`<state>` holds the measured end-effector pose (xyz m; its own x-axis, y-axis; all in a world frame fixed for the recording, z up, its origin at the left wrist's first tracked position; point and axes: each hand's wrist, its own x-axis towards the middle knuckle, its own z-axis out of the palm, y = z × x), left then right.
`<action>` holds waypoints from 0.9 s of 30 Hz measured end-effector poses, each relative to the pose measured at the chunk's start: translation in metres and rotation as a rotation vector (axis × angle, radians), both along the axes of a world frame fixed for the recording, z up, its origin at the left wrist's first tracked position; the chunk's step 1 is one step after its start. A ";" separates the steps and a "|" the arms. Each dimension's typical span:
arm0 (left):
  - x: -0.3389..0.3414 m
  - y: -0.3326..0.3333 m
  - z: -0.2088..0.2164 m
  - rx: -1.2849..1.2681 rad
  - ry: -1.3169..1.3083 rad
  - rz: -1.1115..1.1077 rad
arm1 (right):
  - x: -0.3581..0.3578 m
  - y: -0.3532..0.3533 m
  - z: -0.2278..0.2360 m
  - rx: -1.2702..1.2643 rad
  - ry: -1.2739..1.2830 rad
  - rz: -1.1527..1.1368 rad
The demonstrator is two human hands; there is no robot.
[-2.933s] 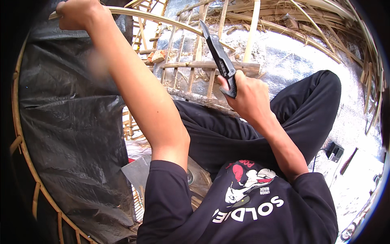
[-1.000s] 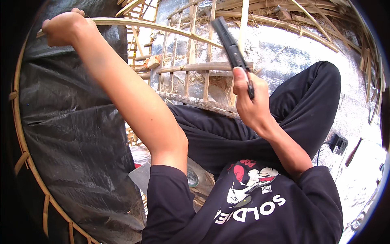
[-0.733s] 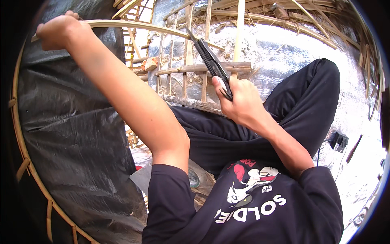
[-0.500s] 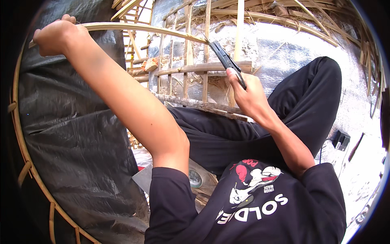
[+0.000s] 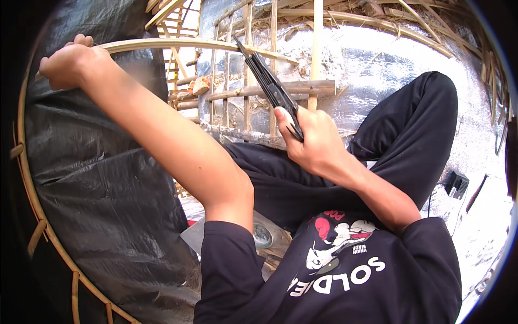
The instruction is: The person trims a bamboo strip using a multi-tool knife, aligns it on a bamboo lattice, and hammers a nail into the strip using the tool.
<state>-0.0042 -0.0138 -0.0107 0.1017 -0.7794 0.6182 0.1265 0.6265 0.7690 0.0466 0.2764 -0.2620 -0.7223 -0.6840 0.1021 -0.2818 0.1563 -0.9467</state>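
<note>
At the upper left, my left hand [image 5: 67, 62] is closed around one end of a long pale bamboo strip [image 5: 178, 43]. The strip bows gently to the right, and its free end lies past the tool. My right hand [image 5: 318, 140] grips a long black knife-like tool [image 5: 270, 81] with a ridged body and a thin pointed tip. That tip crosses the strip towards its free end. Whether it cuts into the strip or only touches it, I cannot tell. Both forearms are bare, and my legs in black trousers are folded below the tool.
A lattice of bamboo poles [image 5: 302, 88] lies beyond my legs on silvery sheeting [image 5: 372, 59]. Black plastic sheeting [image 5: 97, 162] covers the left side, edged by a curved bamboo pole [image 5: 51, 232]. A small black box with a cord [image 5: 457, 185] sits at the right.
My right hand and the tool have moved left and slightly down, so the tip sits farther along the strip from its free end. My left hand has dropped slightly, still holding the strip.
</note>
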 end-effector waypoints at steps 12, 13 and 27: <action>-0.015 0.007 0.004 -0.045 0.024 -0.026 | -0.030 0.013 0.013 0.045 -0.138 -0.031; -0.015 0.004 0.004 -0.042 0.018 -0.020 | -0.029 0.017 0.022 -0.093 -0.211 -0.052; -0.015 -0.001 0.006 -0.047 0.038 0.002 | -0.026 -0.009 -0.031 0.107 -0.114 -0.008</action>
